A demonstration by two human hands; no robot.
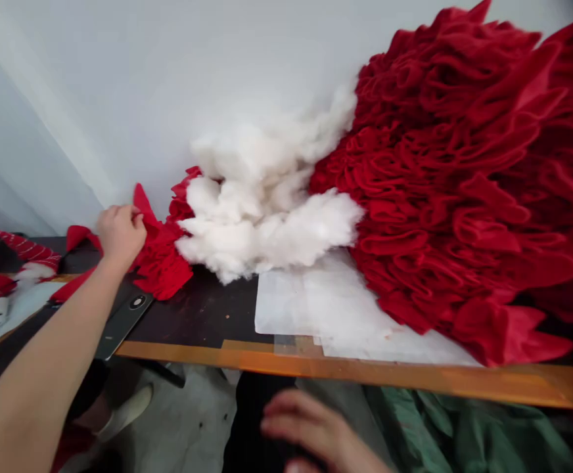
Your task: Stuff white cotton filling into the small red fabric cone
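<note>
My left hand (120,235) reaches to the back left of the table, its fingers curled closed at a small heap of red fabric pieces (165,266). It appears to pinch a pointed red fabric piece (145,205) that sticks up beside the fingertips; the fingers partly hide the grip. Low in front of the table edge, my right hand (311,427) is blurred, with fingers stretched and apart and nothing seen in them. Fluffy white stuffing (267,217) lies in a loose mound right of the small heap.
A tall pile of red fabric pieces (464,171) fills the right side, partly on white sheets (291,305). A phone (126,322) lies near the taped table edge (276,355). Red striped items (30,253) are at far left. Green material (464,427) hangs below. Behind stands a pale wall (217,66).
</note>
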